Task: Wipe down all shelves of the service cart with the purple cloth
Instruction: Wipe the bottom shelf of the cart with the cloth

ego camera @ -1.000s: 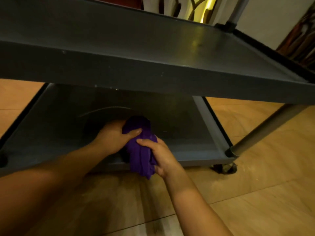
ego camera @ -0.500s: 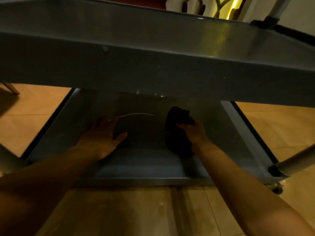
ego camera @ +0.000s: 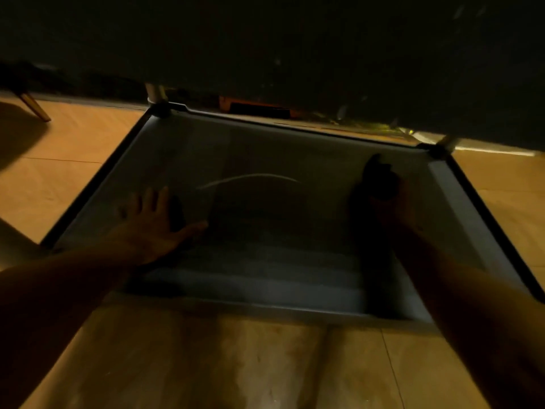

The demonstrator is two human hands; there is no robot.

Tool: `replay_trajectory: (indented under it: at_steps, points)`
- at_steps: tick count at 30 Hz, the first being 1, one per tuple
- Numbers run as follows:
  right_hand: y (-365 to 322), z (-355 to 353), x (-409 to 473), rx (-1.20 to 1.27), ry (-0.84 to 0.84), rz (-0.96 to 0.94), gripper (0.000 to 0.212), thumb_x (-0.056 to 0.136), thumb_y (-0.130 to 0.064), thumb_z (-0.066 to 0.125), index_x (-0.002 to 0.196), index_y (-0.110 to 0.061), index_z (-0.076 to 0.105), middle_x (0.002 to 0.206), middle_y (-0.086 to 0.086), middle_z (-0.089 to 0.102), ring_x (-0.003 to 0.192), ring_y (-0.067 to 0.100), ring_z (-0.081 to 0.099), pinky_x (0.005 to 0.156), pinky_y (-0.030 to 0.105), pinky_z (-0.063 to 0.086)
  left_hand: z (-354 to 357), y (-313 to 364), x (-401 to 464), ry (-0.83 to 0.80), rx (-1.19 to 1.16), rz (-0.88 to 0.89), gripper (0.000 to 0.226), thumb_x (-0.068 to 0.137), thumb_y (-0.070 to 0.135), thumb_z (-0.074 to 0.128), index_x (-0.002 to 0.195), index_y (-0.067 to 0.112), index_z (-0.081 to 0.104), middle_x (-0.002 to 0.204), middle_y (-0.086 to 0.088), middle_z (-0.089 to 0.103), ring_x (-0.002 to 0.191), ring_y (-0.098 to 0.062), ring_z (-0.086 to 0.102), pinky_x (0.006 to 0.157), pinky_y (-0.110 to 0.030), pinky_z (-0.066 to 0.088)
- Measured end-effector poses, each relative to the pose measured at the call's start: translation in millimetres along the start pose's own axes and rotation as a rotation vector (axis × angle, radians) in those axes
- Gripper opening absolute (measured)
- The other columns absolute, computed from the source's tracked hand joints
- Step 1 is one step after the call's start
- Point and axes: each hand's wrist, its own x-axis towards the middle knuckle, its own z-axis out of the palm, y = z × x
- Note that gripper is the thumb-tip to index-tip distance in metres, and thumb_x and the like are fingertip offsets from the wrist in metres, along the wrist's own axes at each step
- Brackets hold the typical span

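Dim, blurred head view. Nearest: wooden floor (ego camera: 206, 364) across the bottom, both forearms reaching in from the lower corners. Next, the near rim of the cart's bottom shelf (ego camera: 265, 308), a grey tray with raised edges.

Left hand (ego camera: 150, 228) lies flat on the shelf's left side, palm down, fingers spread and extended, gripping nothing. A pale curved scratch mark (ego camera: 247, 178) sits on the shelf floor just beyond it, toward centre.

Right hand (ego camera: 395, 208) is on the shelf's right side, farther in than the left, fingers curled closed around the cloth (ego camera: 376, 181). Cloth reads as a dark bunched lump in this light, colour not discernible, pressed to the shelf floor toward the far right corner; its upper end sticks out past the fingers.

Far: shelf back rim with two corner posts, left post (ego camera: 156, 94), right post (ego camera: 445, 143). Underside of the upper shelf (ego camera: 295, 54) fills the top, very dark. A furniture leg (ego camera: 34, 106) stands on the floor at far left.
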Motion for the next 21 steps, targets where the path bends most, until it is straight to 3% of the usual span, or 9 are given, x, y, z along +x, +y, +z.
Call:
replay_trajectory:
  at_steps: [3, 6, 9, 11, 14, 19, 21]
  points:
    - [-2, -17, 15, -0.212, -0.099, -0.025, 0.056, 0.087, -0.03, 0.077, 0.137, -0.013, 0.058, 0.141, 0.012, 0.058, 0.132, 0.031, 0.054, 0.107, 0.051, 0.045, -2, -2, -1, -0.003, 0.02, -0.032, 0.128, 0.058, 0.088, 0.039, 0.16, 0.018, 0.005, 0.167, -0.013, 0.003, 0.152, -0.037, 0.003, 0.119, -0.061, 0.01]
    - [7, -24, 5, -0.511, -0.164, 0.029, 0.075, 0.091, -0.041, 0.07, 0.155, -0.025, 0.035, 0.163, 0.007, 0.032, 0.148, 0.035, 0.033, 0.115, 0.06, 0.033, -4, -9, 9, 0.056, 0.04, -0.026, 0.133, 0.049, 0.093, 0.039, 0.159, 0.023, 0.01, 0.166, -0.01, 0.01, 0.152, -0.036, 0.008, 0.117, -0.065, 0.015]
    - [32, -26, -7, -0.507, -0.16, 0.005, 0.075, 0.095, -0.043, 0.064, 0.158, -0.027, 0.027, 0.167, 0.007, 0.021, 0.142, 0.04, 0.039, 0.11, 0.058, 0.04, -1, -13, 13, 0.014, 0.09, 0.038, 0.132, 0.047, 0.095, 0.038, 0.158, 0.028, 0.01, 0.167, -0.004, 0.008, 0.152, -0.034, 0.01, 0.115, -0.067, 0.019]
    - [30, -16, -2, -0.481, -0.17, -0.041, 0.065, 0.097, -0.041, 0.062, 0.155, -0.028, 0.034, 0.167, 0.004, 0.024, 0.143, 0.036, 0.039, 0.111, 0.054, 0.041, 1, -17, 11, -0.002, 0.153, 0.046, 0.134, 0.048, 0.096, 0.032, 0.159, 0.027, 0.002, 0.168, 0.0, -0.003, 0.153, -0.031, 0.0, 0.117, -0.067, 0.012]
    - [11, 5, 23, -0.391, -0.056, 0.051, 0.053, 0.093, -0.049, 0.065, 0.142, -0.033, 0.051, 0.151, -0.001, 0.047, 0.135, 0.023, 0.049, 0.112, 0.047, 0.042, 10, -27, 9, -0.023, 0.184, 0.057, 0.139, 0.047, 0.099, 0.021, 0.159, 0.021, -0.006, 0.168, 0.0, -0.012, 0.153, -0.026, -0.012, 0.12, -0.062, 0.003]
    - [-13, 54, 46, -0.328, 0.019, 0.197, 0.054, 0.098, -0.02, 0.059, 0.15, -0.017, 0.045, 0.158, 0.014, 0.04, 0.14, 0.037, 0.044, 0.115, 0.052, 0.037, 16, -33, 10, 0.015, 0.16, 0.063, 0.137, 0.05, 0.101, 0.016, 0.16, 0.02, -0.004, 0.167, 0.0, -0.015, 0.152, -0.023, -0.018, 0.12, -0.059, -0.007]
    - [-28, 74, 48, -0.318, 0.044, 0.152, 0.051, 0.097, -0.013, 0.056, 0.147, -0.015, 0.048, 0.151, 0.016, 0.048, 0.135, 0.038, 0.05, 0.111, 0.05, 0.041, 23, -36, 9, 0.045, 0.143, 0.093, 0.14, 0.049, 0.104, 0.009, 0.16, 0.021, -0.004, 0.167, 0.001, -0.015, 0.152, -0.02, -0.019, 0.12, -0.057, -0.009]
